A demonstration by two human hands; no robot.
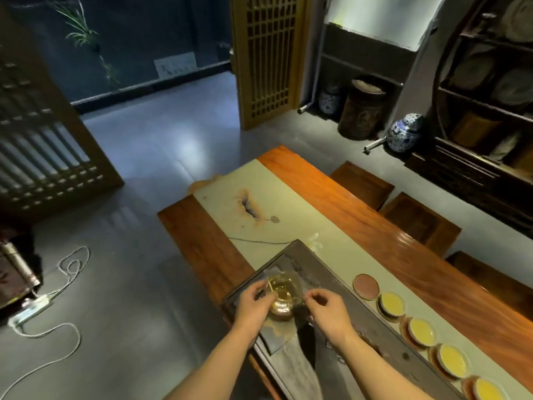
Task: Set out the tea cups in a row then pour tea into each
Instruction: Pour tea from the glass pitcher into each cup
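A clear glass pitcher (284, 295) with pale tea stands on the dark stone tea tray (340, 281). My left hand (253, 307) grips its left side. At the pitcher's right edge my right hand (326, 313) pinches something small and dark; I cannot tell what it is. To the right, on the pale table runner (277, 197), runs a row of several shallow cups (391, 305) holding yellow tea, each on a reddish coaster. One coaster (366, 285) at the far end of the row is bare.
The long wooden table (360, 197) runs away from me, with dark stools (419, 220) along its right side. A grey cloth (294, 368) lies on the tray near me. A power strip and white cable (31, 313) lie on the floor at left.
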